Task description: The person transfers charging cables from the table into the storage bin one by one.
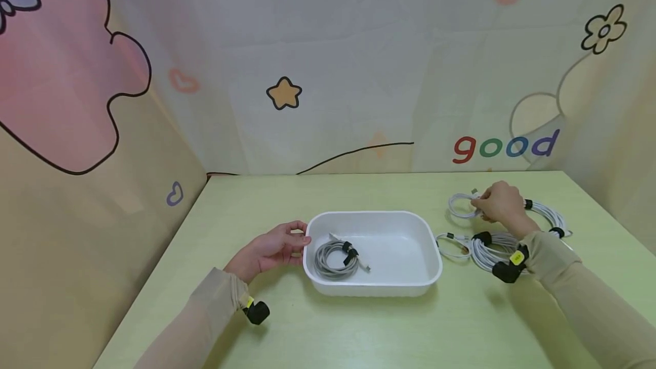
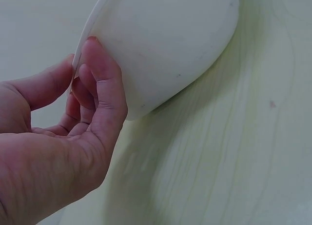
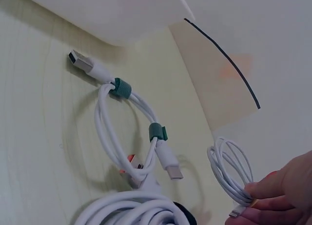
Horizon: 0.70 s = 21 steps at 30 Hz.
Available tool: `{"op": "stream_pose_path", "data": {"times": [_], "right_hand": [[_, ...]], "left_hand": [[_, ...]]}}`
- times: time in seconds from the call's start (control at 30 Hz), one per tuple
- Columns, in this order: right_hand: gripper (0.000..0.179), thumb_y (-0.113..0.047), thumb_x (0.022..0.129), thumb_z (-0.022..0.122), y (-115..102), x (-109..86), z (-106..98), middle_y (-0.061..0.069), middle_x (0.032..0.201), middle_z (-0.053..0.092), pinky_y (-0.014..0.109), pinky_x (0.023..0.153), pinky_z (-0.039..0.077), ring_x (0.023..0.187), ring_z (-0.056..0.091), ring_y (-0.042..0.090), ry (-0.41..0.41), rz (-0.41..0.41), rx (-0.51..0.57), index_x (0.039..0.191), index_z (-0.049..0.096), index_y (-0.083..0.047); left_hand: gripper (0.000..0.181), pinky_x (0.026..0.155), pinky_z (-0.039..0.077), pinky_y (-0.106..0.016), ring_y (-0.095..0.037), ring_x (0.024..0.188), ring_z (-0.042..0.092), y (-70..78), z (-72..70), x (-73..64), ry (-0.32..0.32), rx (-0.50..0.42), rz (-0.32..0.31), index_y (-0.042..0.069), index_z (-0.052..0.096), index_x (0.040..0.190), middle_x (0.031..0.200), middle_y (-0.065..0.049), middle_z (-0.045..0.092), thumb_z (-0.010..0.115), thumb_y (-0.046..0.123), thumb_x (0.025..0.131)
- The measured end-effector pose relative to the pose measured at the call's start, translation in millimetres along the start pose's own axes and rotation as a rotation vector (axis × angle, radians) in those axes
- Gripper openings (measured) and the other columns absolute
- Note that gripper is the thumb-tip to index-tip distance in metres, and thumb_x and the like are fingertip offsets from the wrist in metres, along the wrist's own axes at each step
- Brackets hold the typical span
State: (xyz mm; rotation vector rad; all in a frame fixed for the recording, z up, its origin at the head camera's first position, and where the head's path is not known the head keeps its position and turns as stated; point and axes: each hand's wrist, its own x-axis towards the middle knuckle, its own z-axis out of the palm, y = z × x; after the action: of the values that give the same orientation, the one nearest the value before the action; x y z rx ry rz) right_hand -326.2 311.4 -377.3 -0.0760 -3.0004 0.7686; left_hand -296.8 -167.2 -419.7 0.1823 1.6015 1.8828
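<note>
At the left end of a white plastic tub (image 1: 405, 249), my left hand (image 1: 279, 249) pinches the rim between thumb and fingers, which the left wrist view shows close up. A grey coiled cable (image 1: 319, 258) with a black tie lies inside, toward the left. My right hand (image 1: 499, 203) pinches a small coil of thin white cable (image 3: 226, 178) over the back right of the table; a metal plug end (image 3: 238, 211) shows by its fingertips. Nearest that hand are a small white USB cable loop (image 3: 101, 122) with green ties and a thicker white coil (image 1: 484, 255), partly under the wrist.
Another white coil (image 1: 550, 212) with black ties lies at the far right, partly behind the right hand. The pale table (image 1: 359, 335) ends at a printed cloth backdrop (image 1: 333, 44). A small black camera (image 1: 256, 312) is worn on each wrist.
</note>
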Motion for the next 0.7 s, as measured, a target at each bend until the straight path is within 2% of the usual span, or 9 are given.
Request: {"op": "stream_pose_path", "data": {"times": [0.33,0.7], "right_hand": [[0.031,-0.020,0.090,0.064,-27,-3.8,-4,0.005,0.058,0.064,0.025,0.052,0.046,0.051,0.060,0.012,-0.020,-0.009,0.033,0.093,0.067,0.011],[0.031,-0.020,0.092,0.064,-63,-10.6,-7,0.008,0.066,0.064,0.022,0.054,0.050,0.056,0.058,0.013,-0.072,-0.034,0.078,0.100,0.066,0.010]], "left_hand": [[0.016,0.067,0.056,-0.028,-0.011,0.078,0.060,0.6,-0.1,-0.3,0.008,0.005,-0.002,0.010,0.044,0.109,0.091,0.001,0.060,0.052,0.004,0.097],[0.016,0.068,0.056,-0.028,-0.010,0.077,0.060,1.1,1.1,-0.8,0.017,0.008,-0.004,0.010,0.043,0.109,0.091,0.001,0.059,0.052,0.004,0.097]]}}
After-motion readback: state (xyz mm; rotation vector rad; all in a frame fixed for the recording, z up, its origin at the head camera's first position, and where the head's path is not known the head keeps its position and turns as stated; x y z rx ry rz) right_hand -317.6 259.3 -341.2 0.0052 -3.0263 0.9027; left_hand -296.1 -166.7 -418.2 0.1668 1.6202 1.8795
